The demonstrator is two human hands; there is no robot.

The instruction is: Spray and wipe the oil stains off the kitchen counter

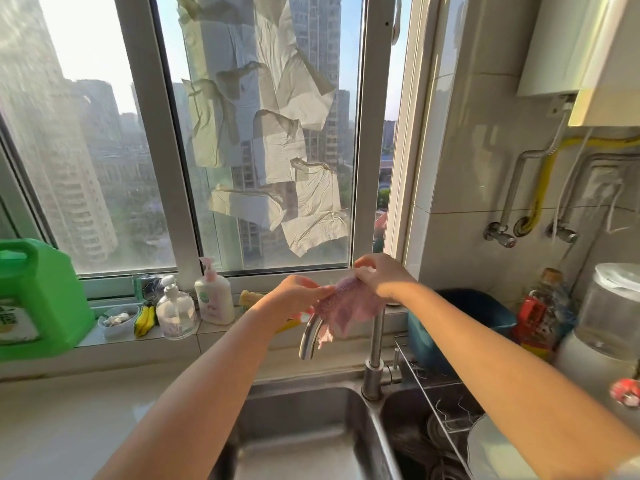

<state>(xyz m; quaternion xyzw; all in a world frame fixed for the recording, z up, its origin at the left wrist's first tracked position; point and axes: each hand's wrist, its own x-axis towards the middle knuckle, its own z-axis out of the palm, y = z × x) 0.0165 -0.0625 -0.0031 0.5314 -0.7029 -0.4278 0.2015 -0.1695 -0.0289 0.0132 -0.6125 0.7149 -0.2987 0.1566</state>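
Observation:
A pink cloth [348, 308] hangs over the top of the steel faucet [375, 344], above the sink. My left hand [298, 294] pinches the cloth's left edge. My right hand [379, 275] grips its upper right corner, just in front of the window sill. The pale kitchen counter [69, 424] stretches to the left of the steel sink [304, 441]. No spray bottle is visible in either hand.
On the sill stand a big green jug [38, 299], a clear pump bottle [175, 315], a white pump bottle [214, 296] and a small bowl [117, 318]. Right of the faucet are a blue basin [485, 317], a dish rack [440, 403], a bottle [545, 306] and a blender jar [609, 306].

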